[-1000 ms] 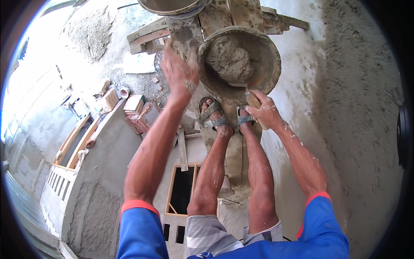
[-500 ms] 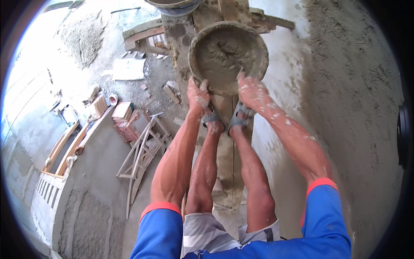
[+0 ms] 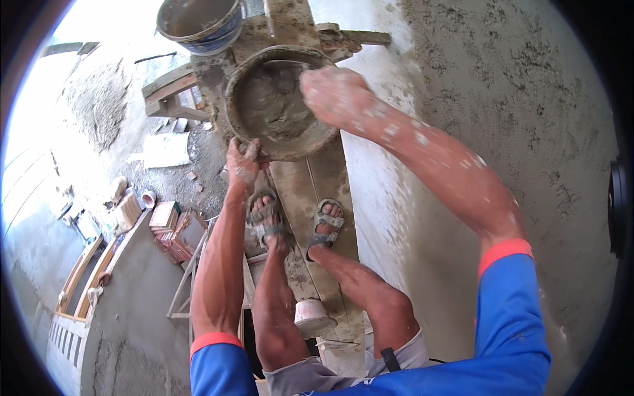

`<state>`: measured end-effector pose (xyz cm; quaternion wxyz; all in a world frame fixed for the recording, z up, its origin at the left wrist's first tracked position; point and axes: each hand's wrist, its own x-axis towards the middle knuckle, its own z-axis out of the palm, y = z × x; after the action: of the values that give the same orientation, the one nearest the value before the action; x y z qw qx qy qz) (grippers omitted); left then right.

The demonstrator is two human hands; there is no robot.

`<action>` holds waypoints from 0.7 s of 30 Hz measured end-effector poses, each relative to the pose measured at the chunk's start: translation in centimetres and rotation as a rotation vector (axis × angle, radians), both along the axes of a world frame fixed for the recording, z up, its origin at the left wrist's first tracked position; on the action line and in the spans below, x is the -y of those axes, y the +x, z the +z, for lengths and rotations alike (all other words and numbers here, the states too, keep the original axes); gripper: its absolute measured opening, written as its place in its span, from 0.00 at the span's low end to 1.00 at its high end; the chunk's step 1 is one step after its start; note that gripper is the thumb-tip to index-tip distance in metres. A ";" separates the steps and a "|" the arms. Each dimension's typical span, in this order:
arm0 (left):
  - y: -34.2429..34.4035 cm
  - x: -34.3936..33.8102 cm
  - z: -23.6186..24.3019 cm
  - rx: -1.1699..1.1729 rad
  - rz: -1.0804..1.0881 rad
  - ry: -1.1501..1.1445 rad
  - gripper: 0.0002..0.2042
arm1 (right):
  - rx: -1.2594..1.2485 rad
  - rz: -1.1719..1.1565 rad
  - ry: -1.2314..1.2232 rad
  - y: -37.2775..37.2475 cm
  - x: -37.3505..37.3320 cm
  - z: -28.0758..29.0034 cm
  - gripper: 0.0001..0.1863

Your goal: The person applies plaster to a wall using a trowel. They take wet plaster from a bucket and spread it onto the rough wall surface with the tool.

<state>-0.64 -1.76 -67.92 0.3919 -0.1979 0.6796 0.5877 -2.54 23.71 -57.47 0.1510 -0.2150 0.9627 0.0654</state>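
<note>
1. The left hand gripped the near rim of a round mortar pan, fingers curled over the edge and closed on it
2. The right hand reached over the pan's right rim, spattered with grey mortar; it looked bunched around something at the rim, but whether the fingers were clamped on a tool or on the pan itself could not be told
3. The pan sat on a mortar-caked wooden plank that ran away from the person, just ahead of the feet, with wet grey mortar lying in its bowl
4. Both feet, in grey sandals, stood on the plank, the left one slightly ahead of the right, close behind the pan
5. A second vessel, a bucket with a blue band, stood beyond the pan at the far end of the staging, near but apart from it
6. A rough plastered wall rose just to the right of the plank, its surface grey and pitted
7. Far below on the left lay the ground, with a stack of reddish bricks, a pile of sand and loose timber pieces well apart from the plank
8. A small upturned pale cup-shaped object rested on the plank between the person's legs
9. Both forearms came out of blue sleeves with orange cuffs
</note>
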 end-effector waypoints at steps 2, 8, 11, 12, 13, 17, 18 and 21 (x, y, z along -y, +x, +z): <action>0.4 -1.0 0.0 0.014 0.060 0.056 0.18 | 0.271 -0.214 0.126 -2.3 2.1 -2.7 0.05; 1.1 0.4 -1.3 -0.105 0.145 0.260 0.10 | 0.650 -0.270 0.102 -3.7 2.1 -6.1 0.09; 1.8 0.3 -2.4 -0.172 0.194 0.301 0.11 | 0.792 -0.169 0.140 -3.9 -0.2 -6.9 0.21; 1.9 0.6 -2.6 -0.191 0.210 0.324 0.11 | 0.822 -0.231 0.103 -4.1 0.0 -6.5 0.23; 2.0 0.7 -2.9 -0.211 0.225 0.354 0.10 | 0.850 -0.297 0.072 -4.2 0.2 -5.7 0.26; 1.9 1.5 -3.7 -0.230 0.209 0.409 0.11 | 0.870 -0.360 0.046 -3.8 0.7 -4.2 0.28; 1.9 2.3 -3.9 -0.287 0.070 0.263 0.11 | 0.912 -0.447 0.001 -3.5 1.1 -4.2 0.29; 2.1 1.2 -3.6 -0.293 0.021 0.267 0.11 | 0.903 -0.522 -0.102 -2.2 -0.2 -3.7 0.21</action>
<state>1.46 -2.99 -71.56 0.3053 -0.0634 0.6432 0.6994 -4.79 23.86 -61.19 0.5515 0.0182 0.8252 -0.1203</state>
